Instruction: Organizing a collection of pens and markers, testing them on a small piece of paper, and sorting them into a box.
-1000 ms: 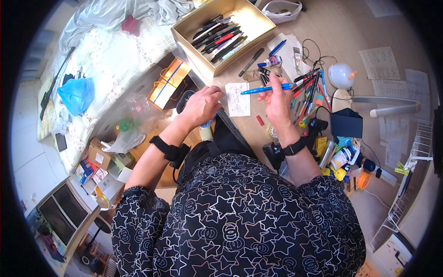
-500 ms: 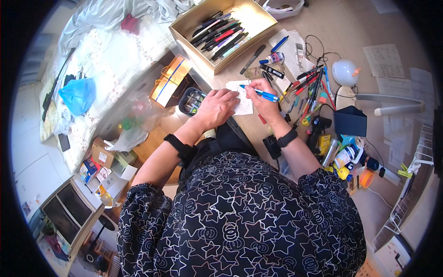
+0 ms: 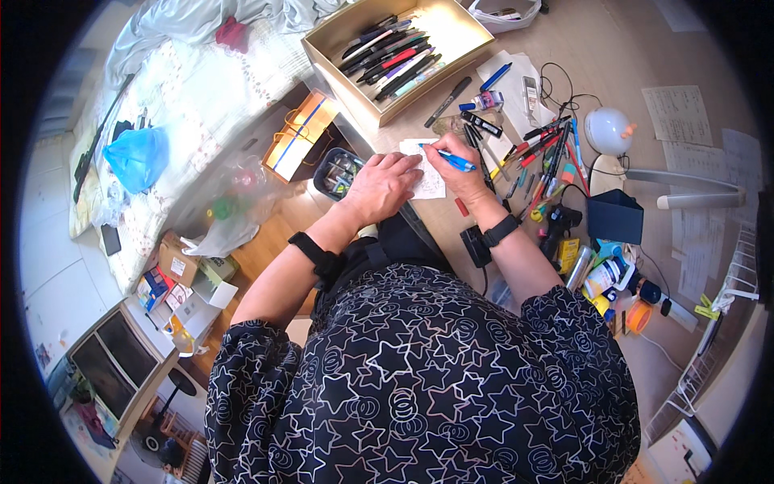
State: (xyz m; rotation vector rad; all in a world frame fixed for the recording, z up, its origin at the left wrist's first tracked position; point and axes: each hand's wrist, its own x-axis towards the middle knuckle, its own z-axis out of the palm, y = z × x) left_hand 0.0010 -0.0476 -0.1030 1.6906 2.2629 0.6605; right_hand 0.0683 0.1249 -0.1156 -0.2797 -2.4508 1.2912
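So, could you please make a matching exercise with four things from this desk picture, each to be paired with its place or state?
Things:
1. blue pen
2. white slip of paper
3. cardboard box
4. blue plastic bag

Places or states:
a. lying on the bed
b. held in the right hand
c. open, with pens inside
d. pressed flat under the left hand

Pairs: 1-b, 2-d, 3-c, 4-a
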